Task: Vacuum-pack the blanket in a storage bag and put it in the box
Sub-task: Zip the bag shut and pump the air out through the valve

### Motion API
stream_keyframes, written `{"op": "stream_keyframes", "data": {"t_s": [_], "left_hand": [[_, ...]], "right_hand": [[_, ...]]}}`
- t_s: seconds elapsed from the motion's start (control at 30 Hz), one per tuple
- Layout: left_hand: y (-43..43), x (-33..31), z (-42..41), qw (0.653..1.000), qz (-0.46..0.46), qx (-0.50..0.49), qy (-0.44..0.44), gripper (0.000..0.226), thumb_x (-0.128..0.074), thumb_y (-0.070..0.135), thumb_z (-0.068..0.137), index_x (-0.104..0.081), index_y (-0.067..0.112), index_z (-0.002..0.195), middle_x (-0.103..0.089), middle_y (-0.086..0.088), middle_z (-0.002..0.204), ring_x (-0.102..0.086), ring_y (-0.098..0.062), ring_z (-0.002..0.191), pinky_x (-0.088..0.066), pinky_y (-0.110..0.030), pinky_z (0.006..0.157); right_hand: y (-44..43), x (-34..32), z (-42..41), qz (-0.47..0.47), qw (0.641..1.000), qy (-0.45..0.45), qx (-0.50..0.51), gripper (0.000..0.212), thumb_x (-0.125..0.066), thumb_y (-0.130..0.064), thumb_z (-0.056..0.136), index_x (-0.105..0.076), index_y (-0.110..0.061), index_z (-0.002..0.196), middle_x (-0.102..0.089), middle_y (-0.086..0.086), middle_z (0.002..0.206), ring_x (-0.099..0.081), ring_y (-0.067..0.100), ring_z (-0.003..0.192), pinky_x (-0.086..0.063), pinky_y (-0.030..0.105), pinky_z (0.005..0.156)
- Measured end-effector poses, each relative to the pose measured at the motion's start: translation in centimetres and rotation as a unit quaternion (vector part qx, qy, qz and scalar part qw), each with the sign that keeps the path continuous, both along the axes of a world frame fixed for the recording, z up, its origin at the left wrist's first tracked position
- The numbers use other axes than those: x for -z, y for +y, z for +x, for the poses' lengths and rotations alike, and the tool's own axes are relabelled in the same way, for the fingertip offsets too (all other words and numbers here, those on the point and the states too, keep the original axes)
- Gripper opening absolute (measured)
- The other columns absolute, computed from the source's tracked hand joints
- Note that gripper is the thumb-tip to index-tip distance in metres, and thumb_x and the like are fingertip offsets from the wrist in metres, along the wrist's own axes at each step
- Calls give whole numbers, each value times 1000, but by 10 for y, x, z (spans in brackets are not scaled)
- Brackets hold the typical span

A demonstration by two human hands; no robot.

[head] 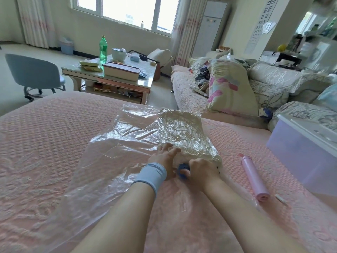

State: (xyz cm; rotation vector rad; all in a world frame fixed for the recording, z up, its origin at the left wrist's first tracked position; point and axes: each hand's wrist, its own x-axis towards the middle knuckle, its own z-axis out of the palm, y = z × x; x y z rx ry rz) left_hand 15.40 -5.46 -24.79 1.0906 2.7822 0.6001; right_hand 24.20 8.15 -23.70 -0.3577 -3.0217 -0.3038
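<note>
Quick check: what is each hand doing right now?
Left hand: open, fingers pressing on the storage bag.
Right hand: closed on the blue valve cap.

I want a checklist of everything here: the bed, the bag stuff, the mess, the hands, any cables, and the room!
Surface: pink textured bedspread, mostly covered by loose plastic.
Job's things: clear storage bag shrunk tight around the blanket; blue valve cap; pink hand pump lying to the right; translucent box at the bed's right edge.
Clutter: small white stick by the pump.
Hands: left hand pressing the bag; right hand at the valve cap.
Cables: nothing seen.
Surroundings: coffee table with green bottle, sofa, chair.
</note>
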Motion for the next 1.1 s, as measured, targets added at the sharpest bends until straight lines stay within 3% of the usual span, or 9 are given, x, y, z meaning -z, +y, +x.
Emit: {"op": "stream_keyframes", "data": {"t_s": [0.1,0.2,0.3,0.47,0.63,0.83,0.93,1.1], "left_hand": [[0,0,0,1000,-1,0,-6,86,-76,29,76,-26,41,145,-17,3,151,-22,-23,140,-41,-43,108],[-1,0,-1,1000,-6,0,-11,87,-76,30,75,-25,41,145,-19,2,149,-22,-23,139,-41,-45,107],[-1,0,-1,1000,-10,-3,-14,89,-77,28,75,-24,41,145,-19,3,148,-22,-22,139,-42,-45,106],[1,1,1,1000,-12,-3,-10,88,-75,25,76,-24,41,146,-18,2,150,-21,-23,140,-43,-45,106],[2,2,1,1000,-12,-8,-12,84,-73,27,78,-24,41,145,-18,1,151,-20,-24,141,-42,-46,106],[3,4,0,1000,-15,-6,-17,85,-72,26,79,-22,41,146,-16,1,153,-18,-25,142,-39,-46,109],[3,4,0,1000,-18,-5,-18,84,-71,28,80,-21,42,146,-15,0,154,-18,-26,143,-38,-47,110],[4,6,-1,1000,-19,-9,-23,86,-73,24,78,-22,42,145,-16,1,153,-20,-25,142,-40,-48,108]], "right_hand": [[0,-7,2,31,999,15,9,62,-41,-66,96,-64,-13,115,-68,9,113,-66,25,105,-48,32,80],[1,-5,4,-21,998,31,-48,41,-56,-55,91,-55,-21,114,-63,-1,111,-65,21,99,-49,32,75],[1,-1,3,-17,997,7,-71,31,-59,-47,92,-58,-22,110,-60,-2,108,-66,20,97,-45,28,72],[0,-4,2,37,999,17,-4,53,-42,-60,99,-66,-14,112,-69,7,111,-67,24,103,-48,31,81],[-1,1,4,-31,995,41,-88,31,-53,-42,93,-60,-14,102,-62,4,106,-65,24,99,-47,31,77],[-4,3,1,41,999,1,-37,46,-41,-53,101,-65,-15,110,-65,6,108,-66,24,104,-48,30,78],[-4,4,1,-19,998,49,-30,50,-48,-59,95,-56,-13,114,-65,5,107,-67,24,99,-50,32,78],[-2,0,4,-21,996,16,-81,30,-50,-39,96,-57,-16,114,-63,3,113,-64,22,103,-47,29,81]]}}
